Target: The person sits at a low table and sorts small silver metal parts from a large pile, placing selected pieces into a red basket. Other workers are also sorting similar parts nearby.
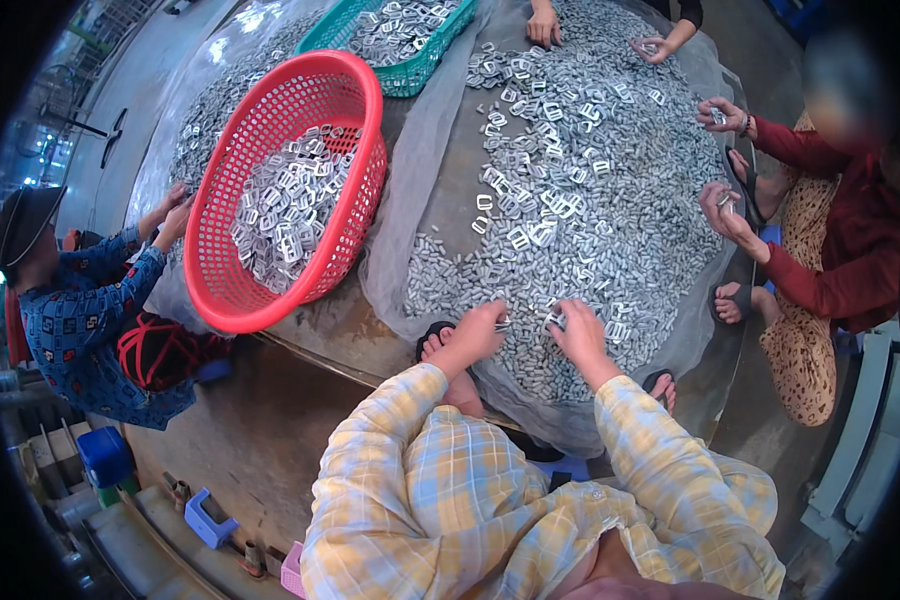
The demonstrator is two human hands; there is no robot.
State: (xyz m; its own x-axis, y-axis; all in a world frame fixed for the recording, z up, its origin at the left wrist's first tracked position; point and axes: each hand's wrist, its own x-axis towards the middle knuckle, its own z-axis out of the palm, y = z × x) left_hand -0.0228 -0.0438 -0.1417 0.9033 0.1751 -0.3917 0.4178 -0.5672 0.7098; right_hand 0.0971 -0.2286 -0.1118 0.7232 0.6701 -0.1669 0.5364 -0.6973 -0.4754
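Note:
A wide heap of small grey metal pieces (625,240) lies before me on a clear plastic sheet, with silvery frame-shaped buckles (540,235) scattered over it. My left hand (480,332) is at the heap's near edge, fingers pinched on a small grey piece (503,325) whose kind I cannot make out. Close by on its right, my right hand (581,338) has its fingers closed round a small metal piece (557,321), mostly hidden by them. Both hands hover at or touch the loose pieces; which of these I cannot tell.
A red perforated basket (368,215) of buckles stands to the left, and a green basket (410,78) of more behind it. Co-workers' hands (730,215) work at the heap's right and far sides. Another person (90,310) sits on the left by a second heap (215,125).

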